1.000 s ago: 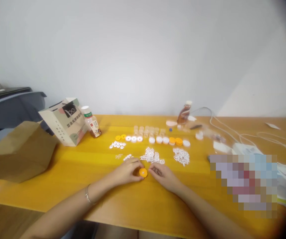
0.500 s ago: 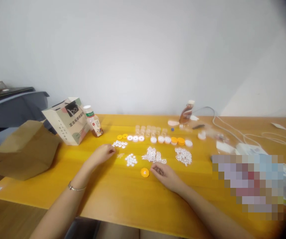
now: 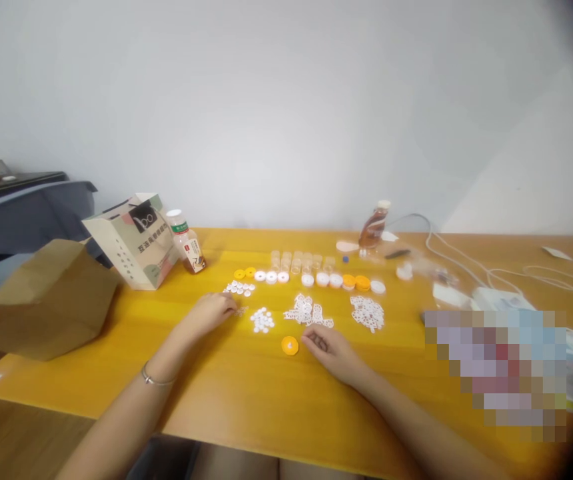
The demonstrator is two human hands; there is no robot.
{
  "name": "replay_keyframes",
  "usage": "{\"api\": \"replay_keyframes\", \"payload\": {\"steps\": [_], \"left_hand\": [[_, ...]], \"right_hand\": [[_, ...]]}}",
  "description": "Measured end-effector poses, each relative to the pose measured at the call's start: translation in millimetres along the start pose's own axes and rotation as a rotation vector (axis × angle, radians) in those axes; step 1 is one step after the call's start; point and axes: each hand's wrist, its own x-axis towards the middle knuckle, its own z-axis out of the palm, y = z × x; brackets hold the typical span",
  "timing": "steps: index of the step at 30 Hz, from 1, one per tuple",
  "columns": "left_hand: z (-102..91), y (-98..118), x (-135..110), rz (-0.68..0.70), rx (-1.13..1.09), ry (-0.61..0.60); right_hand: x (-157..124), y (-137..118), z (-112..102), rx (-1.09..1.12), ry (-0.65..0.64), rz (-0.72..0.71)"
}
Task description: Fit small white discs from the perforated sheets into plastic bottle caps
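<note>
My left hand (image 3: 212, 311) rests low over the table, fingers bent together, with its tips at a small scatter of tiny clear pieces (image 3: 242, 311). Whatever lies between those fingertips is too small to make out. My right hand (image 3: 330, 345) lies on the table with its fingers curled in, and I see nothing in it. Just left of its fingertips is an orange disc (image 3: 290, 345) with a small white piece at its centre. Small white round pieces (image 3: 262, 320) form a pile between the hands; white button-like pieces (image 3: 239, 288) lie behind my left hand.
Piles of white openwork pieces (image 3: 308, 311) and white rings (image 3: 368, 313) lie farther out. Behind them run a row of white and orange discs (image 3: 322, 279) and several clear cups (image 3: 296, 261). Bottles (image 3: 186, 243), a paper bag (image 3: 136, 243) and cables (image 3: 466, 257) stand or lie around.
My left hand has moved slightly right, to the tiny clear pieces. My right hand and the orange disc have stayed in place.
</note>
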Motion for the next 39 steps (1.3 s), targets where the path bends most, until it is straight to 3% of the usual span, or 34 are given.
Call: {"api": "replay_keyframes", "payload": {"steps": [8, 15, 21, 26, 39], "left_hand": [[4.3, 7.0, 3.0, -0.028, 0.040, 0.019], [2.3, 11.7, 4.6, 0.011, -0.034, 0.114], [4.7, 60.1, 5.2, 0.241, -0.289, 0.177], [19.0, 93.0, 12.4, 0.373, -0.313, 0.219], [29.8, 95.1, 14.4, 0.471, -0.286, 0.216]], "right_hand": [[-5.7, -9.4, 2.3, -0.091, 0.097, -0.141], [-7.0, -6.8, 13.4, -0.115, 0.105, -0.130], [-4.5, -2.1, 18.8, -0.112, 0.038, -0.151], [-2.0, -0.3, 19.1, -0.076, -0.003, -0.167], [-1.4, 0.8, 19.9, -0.027, 0.005, -0.168]]}}
